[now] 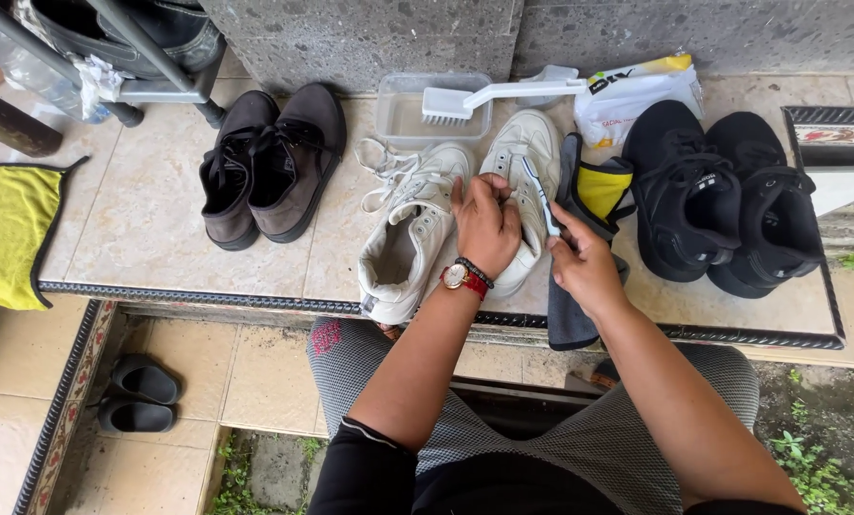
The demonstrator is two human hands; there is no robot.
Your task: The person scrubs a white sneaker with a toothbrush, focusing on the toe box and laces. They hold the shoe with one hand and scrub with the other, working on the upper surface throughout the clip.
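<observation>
Left hand (485,224) fingers curl onto one white shoe (520,176), gripping its upper. Right hand (584,262) pinches a small toothbrush (540,195), bristle end just beyond the fingertips, touching that shoe. Second white shoe (406,234) lies just left of the left fingers. Two brown shoes (270,162) sit further left, two black shoes (723,195) right of the right hand. One scrub brush (489,95) rests on one clear tub (403,119) above the fingers. One yellow cloth (604,186) and one grey cloth (568,319) are near the right fingers. Two sandals (139,396) lie below.
</observation>
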